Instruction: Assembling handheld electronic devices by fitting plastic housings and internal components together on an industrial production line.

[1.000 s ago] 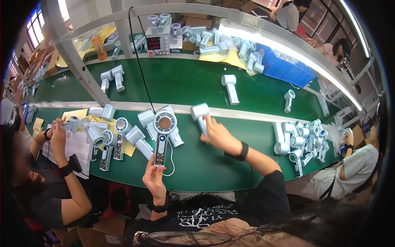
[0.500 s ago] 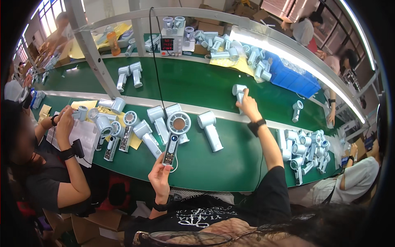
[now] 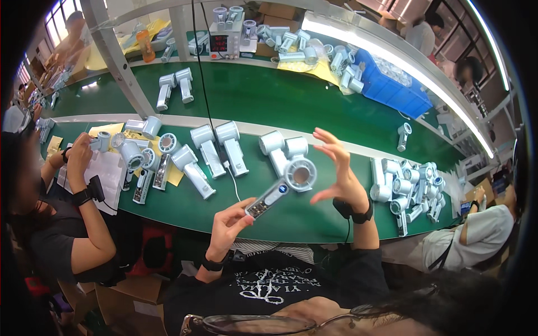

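Observation:
My left hand (image 3: 227, 228) grips the lower end of a light-blue handheld fan (image 3: 274, 196), which is tilted with its round head up to the right. The handle is partly uncovered, showing circuit parts near my fingers. My right hand (image 3: 344, 178) is empty beside the fan head, fingers and thumb spread apart. Just behind that head, two more handheld fans (image 3: 273, 143) lie close together on the green bench, one partly hidden. To their left lie another pair of fans (image 3: 228, 134), with a white cable (image 3: 231, 178) joined to a hanging black cord (image 3: 205, 84).
Several fans (image 3: 414, 187) are heaped at the right. More fans (image 3: 190, 168) and yellow paper lie left, near a co-worker's hand (image 3: 80, 151). A metal rail (image 3: 252, 127) divides the bench from a green belt (image 3: 241, 89). Behind stand a meter box (image 3: 226, 43) and blue crate (image 3: 392, 84).
My right hand has come back from a fan by the belt, and that fan now lies beside another on the bench. My left hand's fan has swung right, away from the white cable.

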Available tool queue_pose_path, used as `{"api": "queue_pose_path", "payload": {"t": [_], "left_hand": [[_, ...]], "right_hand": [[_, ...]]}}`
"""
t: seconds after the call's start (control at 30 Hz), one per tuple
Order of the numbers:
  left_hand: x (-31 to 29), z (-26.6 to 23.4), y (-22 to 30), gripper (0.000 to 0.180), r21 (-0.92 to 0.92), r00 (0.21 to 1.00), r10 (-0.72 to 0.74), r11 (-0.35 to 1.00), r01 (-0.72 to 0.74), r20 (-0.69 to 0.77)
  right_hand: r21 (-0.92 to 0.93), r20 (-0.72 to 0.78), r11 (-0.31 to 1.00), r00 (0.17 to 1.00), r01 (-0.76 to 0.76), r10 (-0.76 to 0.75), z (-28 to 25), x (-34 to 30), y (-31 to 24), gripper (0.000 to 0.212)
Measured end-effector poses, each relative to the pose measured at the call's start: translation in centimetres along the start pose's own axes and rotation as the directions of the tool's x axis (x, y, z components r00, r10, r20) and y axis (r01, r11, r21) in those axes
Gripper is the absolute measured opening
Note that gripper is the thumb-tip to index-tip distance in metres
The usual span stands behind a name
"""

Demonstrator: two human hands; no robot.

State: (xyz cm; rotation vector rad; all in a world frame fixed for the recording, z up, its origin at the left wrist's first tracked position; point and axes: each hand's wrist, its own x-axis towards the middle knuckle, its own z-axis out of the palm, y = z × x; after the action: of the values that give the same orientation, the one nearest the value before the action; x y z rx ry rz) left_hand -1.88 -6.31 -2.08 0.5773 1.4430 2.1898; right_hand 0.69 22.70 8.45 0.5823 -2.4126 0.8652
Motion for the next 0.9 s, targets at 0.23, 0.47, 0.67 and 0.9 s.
{"api": "queue_pose_path", "payload": {"t": [0.23,0.47,0.67,0.9], "left_hand": [[0.0,0.5,1.0,0.020,0.048,0.960,-0.145,0.989,0.137,0.238],[0.4,1.2,1.0,0.028,0.073,0.947,-0.139,0.990,0.122,0.291],[0.5,1.3,1.9,0.026,0.011,0.975,-0.080,0.997,0.079,0.206],[0.7,1.7,1.2,0.022,0.295,0.990,-0.062,0.955,0.021,0.130]], "right_hand": [[0.331,0.143,0.935,0.973,0.126,-0.182,0.7,-3.2,-0.5,0.097],[0.407,0.007,0.912,0.998,0.048,-0.055,1.5,-6.9,-1.4,0.095],[0.522,-0.085,0.754,0.855,-0.399,0.512,-6.4,-13.9,-2.0,0.090],[0.340,-0.753,0.920,0.643,0.194,0.142,-9.8,-10.8,-4.0,0.101]]}}
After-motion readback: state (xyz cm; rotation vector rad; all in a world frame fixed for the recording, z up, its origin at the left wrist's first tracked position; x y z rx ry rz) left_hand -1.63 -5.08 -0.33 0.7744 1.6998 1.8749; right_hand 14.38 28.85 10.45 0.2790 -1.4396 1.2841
